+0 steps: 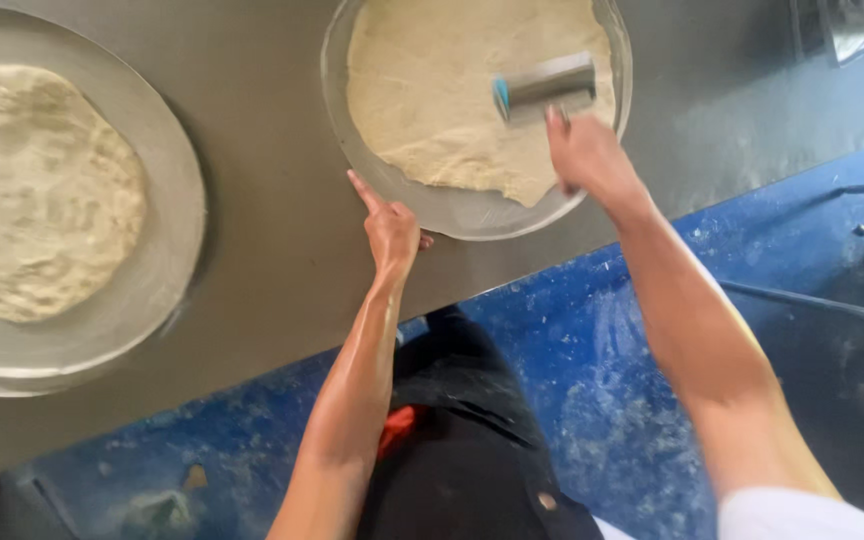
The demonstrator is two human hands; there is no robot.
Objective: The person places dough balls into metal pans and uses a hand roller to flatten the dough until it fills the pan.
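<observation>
Here the right hand (587, 155) has its grip closed on a metal roller (546, 87), pressed on flat dough (442, 90) just beyond it. The left hand (390, 228), fingers spread, steadies the round pan (452, 212) on the desk (272, 200).

We saw a dull grey-brown counter (272, 220) carrying two silvery metal pans. The dough (452, 90) in the nearer pan (452, 215) was pale cream with a faint mottling; the dough (37, 190) in the far-left pan (167, 240) looked a shade whiter and rougher. The roller (549, 85) shone steel-grey, with a bright blue end, blurred enough that we could not be sure of its pattern. Below, the floor (602, 400) was deep blue, dusted with whitish smears. The apron (462, 450) was black, with an orange-red patch (397, 425), and a sleeve (792, 515) was white.
</observation>
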